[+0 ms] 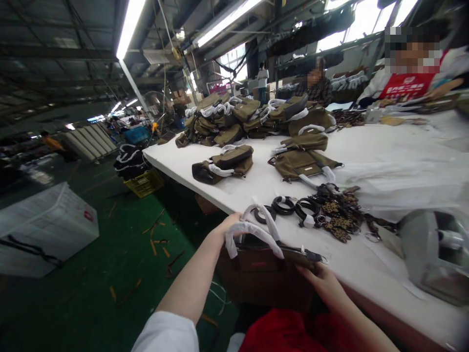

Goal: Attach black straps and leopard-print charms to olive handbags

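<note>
I hold an olive-brown handbag (269, 271) with white-wrapped handles (252, 230) against the near edge of the white table (256, 188). My left hand (225, 227) grips the bag's top left corner beside the handles, fingers curled. At the bag's right end, under the zipper pull (315, 256), my right hand (324, 283) is closed on it. Black coiled straps (289, 208) lie on the table just beyond the bag, beside a heap of leopard-print straps with metal clips (340, 215).
Finished olive bags lie mid-table (223, 164) (304, 161), with a large pile (249, 120) at the far end. White plastic sheeting (399, 171) covers the right side. Two people sit at the far right. A yellow crate (144, 183) and a white box (44, 227) stand on the green floor.
</note>
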### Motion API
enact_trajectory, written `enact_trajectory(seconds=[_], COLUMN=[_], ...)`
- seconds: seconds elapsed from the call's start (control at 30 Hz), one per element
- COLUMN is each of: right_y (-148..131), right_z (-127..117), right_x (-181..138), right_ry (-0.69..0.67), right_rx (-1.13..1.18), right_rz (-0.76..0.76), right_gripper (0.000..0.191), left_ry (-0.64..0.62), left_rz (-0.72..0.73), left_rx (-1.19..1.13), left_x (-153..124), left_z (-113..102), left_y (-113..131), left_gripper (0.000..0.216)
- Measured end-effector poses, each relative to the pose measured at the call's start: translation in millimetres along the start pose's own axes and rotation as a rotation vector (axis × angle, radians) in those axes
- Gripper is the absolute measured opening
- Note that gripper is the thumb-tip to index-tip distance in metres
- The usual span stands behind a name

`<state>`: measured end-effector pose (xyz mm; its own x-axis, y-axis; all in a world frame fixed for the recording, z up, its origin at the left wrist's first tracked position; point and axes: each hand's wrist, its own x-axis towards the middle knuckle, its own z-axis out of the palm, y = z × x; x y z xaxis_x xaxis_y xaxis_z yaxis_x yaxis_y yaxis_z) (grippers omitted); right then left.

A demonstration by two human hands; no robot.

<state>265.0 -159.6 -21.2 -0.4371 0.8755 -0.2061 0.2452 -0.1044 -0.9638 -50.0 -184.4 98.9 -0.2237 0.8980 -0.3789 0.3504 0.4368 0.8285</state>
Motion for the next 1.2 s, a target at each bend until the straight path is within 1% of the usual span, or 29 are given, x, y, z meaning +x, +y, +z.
enact_trajectory(seconds=[0.07, 0.13, 0.23, 0.3, 0.37, 0.43, 0.47, 0.5, 0.53, 0.6, 0.63, 0.67, 0.7, 0.73, 0.8, 0.83, 0.87, 0.9, 1.0, 1.03, 1.1, 1.13, 1.2], right_y=[4, 3, -5, -10, -10, -7, -6, -7, -10, -24, -35, -49, -64, -79, -105, -113, -118, -119, -108, -103, -98, -98, -104], right_z=[-6, -12, -21, -27, -33, -42, -47, -53, -59, -71, -76, -79, -80, -80, -72, -67, -60, -53, -37, -33, -29, -29, -28], right_x=[0, -1, -6, -9, -15, -22, -27, -33, -39, -54, -62, -69, -76, -82, -90, -91, -92, -91, -87, -87, -90, -94, -105], right_ry=[0.010, 0.003, -0.021, -0.032, -0.046, -0.072, -0.053, 0.011, 0.117, 0.390, 0.477, 0.476, 0.388, 0.230, -0.116, -0.224, -0.270, -0.271, -0.192, -0.179, -0.185, -0.221, -0.365], right_rx=[0.009, 0.018, 0.024, 0.013, -0.003, -0.020, -0.027, -0.032, -0.041, -0.093, -0.138, -0.195, -0.264, -0.337, -0.472, -0.529, -0.577, -0.616, -0.702, -0.720, -0.729, -0.716, -0.652], right_rz=[0.018, 0.028, 0.034, 0.043, 0.058, 0.057, 0.047, 0.026, -0.012, -0.131, -0.202, -0.270, -0.324, -0.358, -0.382, -0.384, -0.391, -0.405, -0.481, -0.500, -0.495, -0.477, -0.460], right_gripper=[0.049, 0.049, 0.049, 0.047, 0.045, 0.044, 0.046, 0.049, 0.052, 0.052, 0.048, 0.044, 0.040, 0.038, 0.049, 0.055, 0.057, 0.055, 0.046, 0.045, 0.037, 0.031, 0.021], left_ry=[-0.095, -0.218, -0.401, -0.483, -0.512, -0.497, -0.481, -0.468, -0.460, -0.471, -0.489, -0.507, -0.521, -0.530, -0.529, -0.518, -0.505, -0.489, -0.433, -0.419, -0.385, -0.363, -0.300], left_rz=[-0.025, -0.043, -0.033, -0.016, 0.011, 0.045, 0.059, 0.070, 0.081, 0.102, 0.108, 0.114, 0.119, 0.124, 0.140, 0.146, 0.141, 0.119, 0.018, -0.010, -0.041, -0.048, -0.058], left_rx=[0.093, 0.145, 0.170, 0.196, 0.243, 0.299, 0.324, 0.344, 0.356, 0.360, 0.357, 0.355, 0.354, 0.352, 0.344, 0.333, 0.309, 0.273, 0.111, 0.056, -0.059, -0.114, -0.213], left_x=[-14, -26, -37, -40, -42, -44, -46, -49, -53, -61, -65, -69, -72, -74, -76, -76, -75, -73, -72, -72, -73, -73, -68], left_z=[-10, -13, -10, -6, 0, 7, 11, 16, 21, 33, 39, 44, 50, 55, 62, 65, 68, 70, 77, 80, 86, 90, 96], left_y=[-9, -16, -18, -16, -14, -13, -12, -11, -9, -4, -1, 2, 6, 9, 13, 14, 15, 14, 13, 12, 10, 9, 6], left_gripper=[0.035, 0.034, 0.036, 0.038, 0.034, 0.027, 0.024, 0.023, 0.024, 0.029, 0.031, 0.033, 0.033, 0.034, 0.033, 0.034, 0.035, 0.037, 0.043, 0.043, 0.043, 0.042, 0.040])
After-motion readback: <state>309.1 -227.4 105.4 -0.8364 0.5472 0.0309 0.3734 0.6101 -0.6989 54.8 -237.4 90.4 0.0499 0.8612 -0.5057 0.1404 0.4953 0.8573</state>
